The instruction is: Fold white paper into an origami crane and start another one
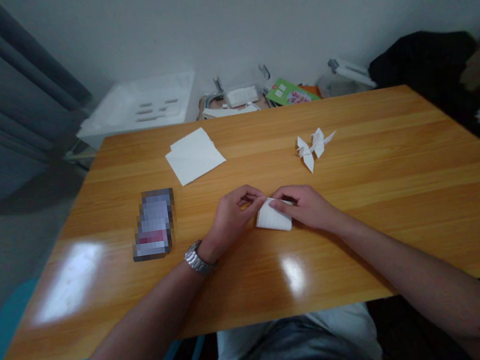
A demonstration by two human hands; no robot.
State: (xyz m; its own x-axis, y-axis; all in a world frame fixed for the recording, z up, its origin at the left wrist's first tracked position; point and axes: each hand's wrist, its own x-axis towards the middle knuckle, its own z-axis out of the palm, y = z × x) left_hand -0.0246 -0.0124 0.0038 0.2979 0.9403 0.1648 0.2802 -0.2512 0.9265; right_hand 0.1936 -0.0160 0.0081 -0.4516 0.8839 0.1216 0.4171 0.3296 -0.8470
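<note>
I have the folded white paper [273, 218] low over the near half of the wooden table [401, 181], between the two hands; the left hand [239, 211] pinches its upper left corner, thumb against forefinger, and the right hand [308, 205] grips the right side with its thumb laid on top; I judge that this two-sided hold steadies a small piece and lets the fingertips control its upper edge; what the fingers behind it do I cannot tell, since the paper and knuckles cover them; a loose stack of white sheets [195, 156] lies beyond the left hand, probably set there to be within reach; two small folded paper figures [310, 147], birdlike and close together, rest beyond the right hand, where I think they are safe from the forearms; the phone [153, 226], its screen blurred out, lies left of the left hand, and I would mind it and the metal watch [198, 258] on that wrist if the arm swung outward; past the far edge stand a white tray [122, 107] and a green booklet [287, 91], both well apart from the hands.
</note>
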